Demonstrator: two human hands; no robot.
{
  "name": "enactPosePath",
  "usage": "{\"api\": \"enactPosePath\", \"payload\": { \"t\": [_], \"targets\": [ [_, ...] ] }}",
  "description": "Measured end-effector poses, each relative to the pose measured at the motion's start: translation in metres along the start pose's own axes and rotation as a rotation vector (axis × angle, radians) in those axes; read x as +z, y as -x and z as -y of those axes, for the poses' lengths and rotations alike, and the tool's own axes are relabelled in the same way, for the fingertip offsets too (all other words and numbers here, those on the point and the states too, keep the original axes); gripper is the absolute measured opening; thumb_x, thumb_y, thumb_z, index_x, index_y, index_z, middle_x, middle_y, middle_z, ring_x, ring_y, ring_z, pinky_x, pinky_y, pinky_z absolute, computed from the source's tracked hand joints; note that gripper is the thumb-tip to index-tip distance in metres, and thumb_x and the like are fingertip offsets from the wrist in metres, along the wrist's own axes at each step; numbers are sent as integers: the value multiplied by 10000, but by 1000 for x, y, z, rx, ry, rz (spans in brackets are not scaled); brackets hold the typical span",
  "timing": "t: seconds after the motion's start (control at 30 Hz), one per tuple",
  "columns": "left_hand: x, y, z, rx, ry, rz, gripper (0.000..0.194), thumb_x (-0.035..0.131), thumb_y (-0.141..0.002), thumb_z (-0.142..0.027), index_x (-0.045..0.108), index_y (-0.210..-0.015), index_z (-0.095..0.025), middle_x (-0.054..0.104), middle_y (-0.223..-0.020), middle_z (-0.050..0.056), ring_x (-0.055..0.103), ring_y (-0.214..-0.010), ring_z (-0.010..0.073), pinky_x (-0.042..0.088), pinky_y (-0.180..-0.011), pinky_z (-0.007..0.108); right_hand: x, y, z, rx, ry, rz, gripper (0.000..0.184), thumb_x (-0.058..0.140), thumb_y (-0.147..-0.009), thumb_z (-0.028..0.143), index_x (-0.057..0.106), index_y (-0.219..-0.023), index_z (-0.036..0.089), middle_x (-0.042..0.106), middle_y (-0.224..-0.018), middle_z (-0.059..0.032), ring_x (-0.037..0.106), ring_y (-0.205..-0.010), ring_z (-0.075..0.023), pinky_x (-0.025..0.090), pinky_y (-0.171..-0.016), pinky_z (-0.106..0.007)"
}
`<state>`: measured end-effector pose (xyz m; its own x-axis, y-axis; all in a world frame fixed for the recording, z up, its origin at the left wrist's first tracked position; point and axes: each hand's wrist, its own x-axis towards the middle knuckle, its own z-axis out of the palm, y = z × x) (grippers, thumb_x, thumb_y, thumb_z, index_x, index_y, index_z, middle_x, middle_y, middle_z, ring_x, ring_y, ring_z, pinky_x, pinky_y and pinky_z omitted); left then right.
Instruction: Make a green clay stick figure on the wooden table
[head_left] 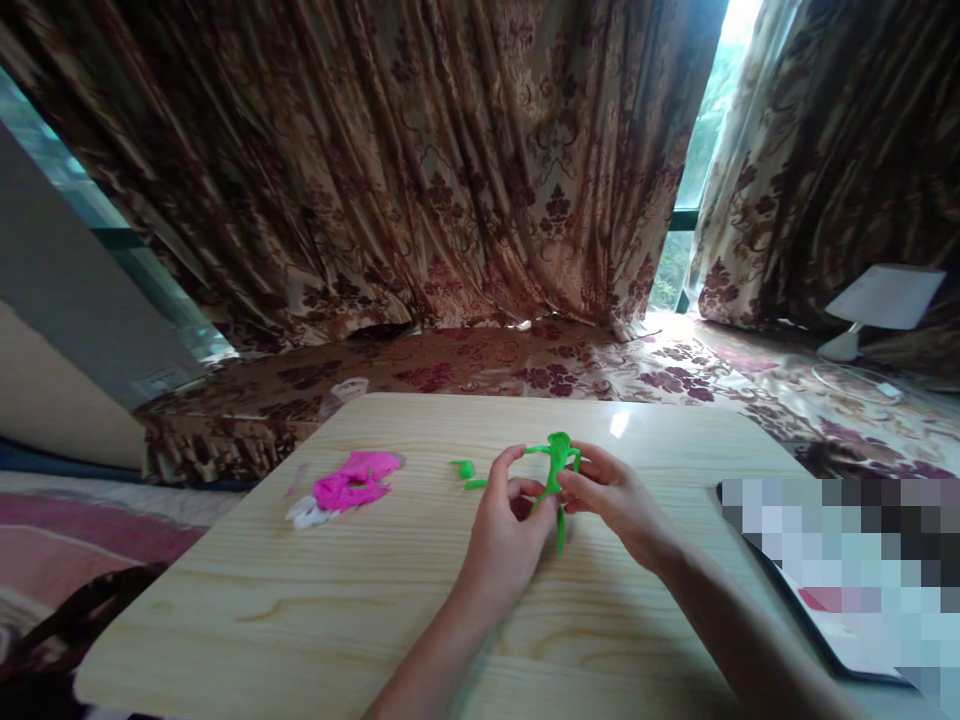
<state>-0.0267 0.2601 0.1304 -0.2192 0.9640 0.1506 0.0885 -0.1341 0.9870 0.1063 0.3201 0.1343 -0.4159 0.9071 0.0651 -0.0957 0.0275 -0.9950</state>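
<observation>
Between my two hands is a small bright green figure [556, 462], soft-looking like modelling clay, with thin limbs and a wider top end. It is held upright just above the table, one leg hanging down. My left hand [514, 510] pinches it low on its left side, with the index finger up by one thin arm. From the right, my right hand [604, 490] grips its body between thumb and fingers. Some of the lower body is hidden behind my fingers. Left of my left hand, small green pieces [466, 469] lie on the table.
A crumpled pink piece [352, 482] with white plastic lies at the left of the wood-grain table [375, 600]. At the right edge is a dark-edged flat device [840, 640], its face blurred out. Beyond are a cloth-covered ledge, curtains [450, 180] and a white lamp [885, 298].
</observation>
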Motion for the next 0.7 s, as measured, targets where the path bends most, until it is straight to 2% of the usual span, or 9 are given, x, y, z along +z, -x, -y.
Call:
{"api": "enactPosePath", "payload": {
  "t": [0.07,0.13,0.23,0.3,0.4,0.57,0.63,0.7],
  "targets": [
    [1,0,5,-10,-17,-32,557,570,-742,-274,315,-1237,-255,572,-714,-25,524,-545,83,409,-546,204,-10,-4,-3,-9,156,-72,450,545,-773,388,460,-1157,168,643,-752,-37,609,-620,-154,476,-555,-274],
    [0,-2,8,-28,-30,-47,581,565,-741,-272,293,-1255,-250,574,-697,-26,519,-523,85,403,-526,203,-26,-9,-7,-64,413,-202,434,472,-811,417,452,-1169,173,653,-755,-42,609,-595,-153,457,-542,-268],
    [0,-5,11,-24,-102,-77,596,569,-732,-284,307,-1263,-226,590,-682,-15,530,-527,103,406,-537,218,-48,-13,-12,-166,857,-343,315,432,-832,374,553,-1065,200,658,-794,-38,610,-654,-153,432,-608,-265],
    [2,-5,11,-8,-180,-105,569,578,-722,-296,362,-1242,-212,600,-663,-10,537,-540,118,406,-563,231,-53,-13,-15,-187,1002,-349,257,444,-823,351,625,-937,208,650,-796,-38,600,-682,-157,412,-630,-263],
    [4,-1,7,6,-325,-144,500,583,-708,-321,458,-1180,-214,625,-665,7,541,-555,138,387,-582,241,-47,-10,-19,-201,1048,-297,232,474,-805,343,668,-785,217,629,-770,-39,582,-678,-155,388,-625,-255],
    [-4,13,-10,111,-761,-124,289,579,-688,-394,634,-941,-267,634,-633,36,545,-588,185,333,-613,282,-29,-3,-23,-257,1090,-249,147,551,-763,292,663,-827,221,617,-812,-58,556,-810,-188,371,-678,-258],
    [-14,13,-23,127,-829,-128,234,585,-670,-420,666,-836,-276,625,-591,35,540,-578,191,326,-624,295,-28,-3,-24,-261,1082,-269,130,543,-766,253,652,-826,212,612,-804,-65,549,-818,-197,370,-677,-268],
    [-24,2,-38,130,-805,-158,210,592,-655,-430,679,-764,-272,629,-581,35,540,-581,190,334,-638,298,-30,-5,-26,-263,1052,-294,123,526,-771,229,642,-807,208,608,-801,-66,549,-811,-198,375,-670,-275]
  ]
}}
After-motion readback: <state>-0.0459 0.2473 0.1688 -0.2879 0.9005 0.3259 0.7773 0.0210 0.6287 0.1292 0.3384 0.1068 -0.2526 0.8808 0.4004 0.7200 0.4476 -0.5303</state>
